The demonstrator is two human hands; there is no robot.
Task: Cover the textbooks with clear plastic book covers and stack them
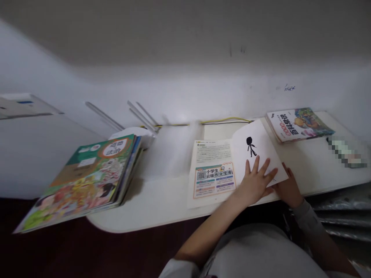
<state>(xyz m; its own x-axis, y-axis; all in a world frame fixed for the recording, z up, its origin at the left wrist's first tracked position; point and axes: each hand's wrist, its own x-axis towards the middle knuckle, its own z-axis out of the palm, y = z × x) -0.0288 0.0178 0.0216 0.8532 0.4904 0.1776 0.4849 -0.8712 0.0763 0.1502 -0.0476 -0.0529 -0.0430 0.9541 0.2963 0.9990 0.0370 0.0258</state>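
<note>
An open booklet (213, 173) lies on the white desk (139, 220), its left page printed with Chinese text and coloured panels. Its right page (252, 146) stands lifted and curved, showing a black stick-figure silhouette. My left hand (256, 181) rests on that page with its fingers spread apart. My right hand (290, 187) sits at the page's lower right edge, its fingertips partly hidden behind the paper. It seems to hold the page.
A stack of colourful books (84, 185) overhangs the desk's left edge. A white router (133, 135) with several antennas stands behind it. A yellow cable (223, 121) runs along the wall. Another book (298, 123) lies at back right, beside a pixelated object (346, 151).
</note>
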